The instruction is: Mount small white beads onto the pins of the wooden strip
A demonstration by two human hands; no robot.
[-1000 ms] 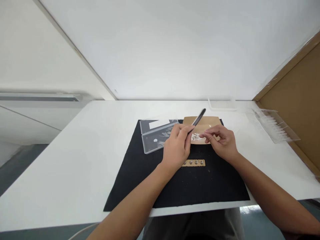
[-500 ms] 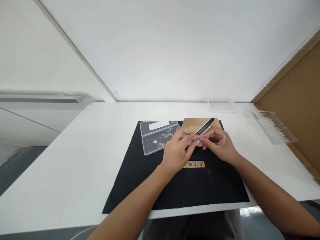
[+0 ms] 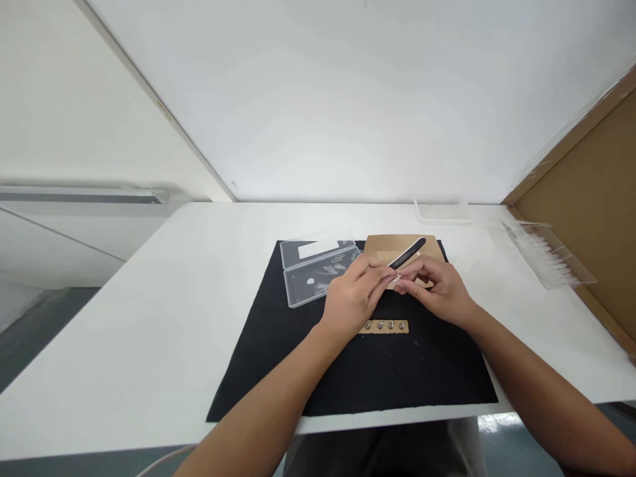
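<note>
The file (image 3: pixel 408 253), black with a pale edge, is raised above the mat (image 3: pixel 377 377), slanting up and to the right, its far end in front of the card (image 3: pixel 397 242). The left hand (image 3: pixel 352 291) is closed, fingers curled, around the near end of the file. The right hand (image 3: pixel 441 289) is nearly closed: thumb and forefinger pinch a small pale piece (image 3: pixel 396 279) at that same end. Whether piece and file touch cannot be told from here. The card, brown, lies under and behind the hands. To its left lies the clear box (image 3: pixel 298 289), lid open, with thin slivers (image 3: pixel 328 269) inside. Nearer the person lies the brown strip (image 3: pixel 385 331), bearing metal studs (image 3: pixel 390 325); its left end is hidden. On the white table (image 3: pixel 149 331), off the mat: a clear tray (image 3: pixel 442 215) at the back and, at the right, a row of pale tips (image 3: pixel 544 255) near the cardboard panel (image 3: pixel 586 185)
</note>
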